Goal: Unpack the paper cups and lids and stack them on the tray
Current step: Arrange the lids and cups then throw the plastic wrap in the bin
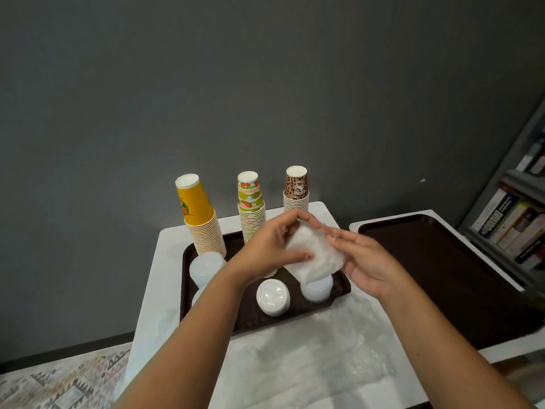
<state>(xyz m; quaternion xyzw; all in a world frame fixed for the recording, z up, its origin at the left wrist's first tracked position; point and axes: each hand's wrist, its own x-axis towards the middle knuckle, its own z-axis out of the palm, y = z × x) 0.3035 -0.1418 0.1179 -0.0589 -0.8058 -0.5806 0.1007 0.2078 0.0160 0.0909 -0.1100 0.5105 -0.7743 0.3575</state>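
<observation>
Both hands are up over the brown tray: the left hand curls round a wrapped sleeve of white lids, and the right hand grips its other side. Behind stand yellow cups, fruit-print cups and leopard-print cups, whose label is too blurred to read. A bare lid stack sits on the tray.

Dim, even indoor light; the white table is brightest. Soft shadows, no harsh glare. Wide-angle bending tilts the bookshelf at three o'clock; edges slightly soft.
</observation>
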